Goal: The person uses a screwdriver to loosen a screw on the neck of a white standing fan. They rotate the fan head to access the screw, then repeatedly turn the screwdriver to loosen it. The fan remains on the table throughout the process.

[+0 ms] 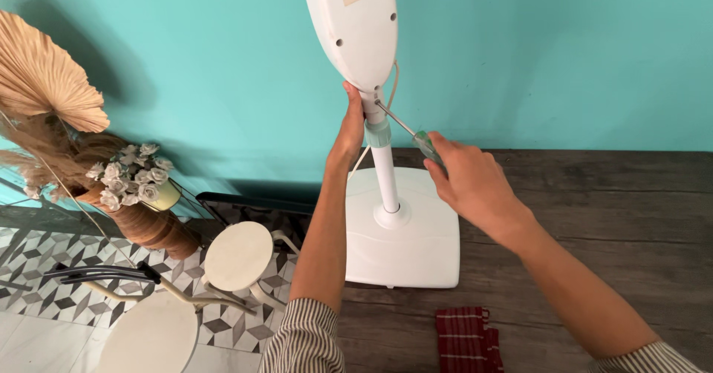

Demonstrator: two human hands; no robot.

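A white pedestal fan stands on a dark wooden table, its square base (405, 250) near the table's left edge and its white pole (385, 180) rising to the fan's motor housing (356, 24). My left hand (349, 124) grips the pole just under the housing, above a pale green collar (378, 133). My right hand (464, 180) holds a screwdriver (416, 137) with a clear green handle. The metal tip touches the pole near the top, beside my left fingers.
A red checked cloth (466, 339) lies at the table's near edge. Left of the table stand a round white stool (239, 256), a chair (148, 328), and a wicker vase with dried palm leaves and white flowers (130, 180). A turquoise wall (564, 54) is behind.
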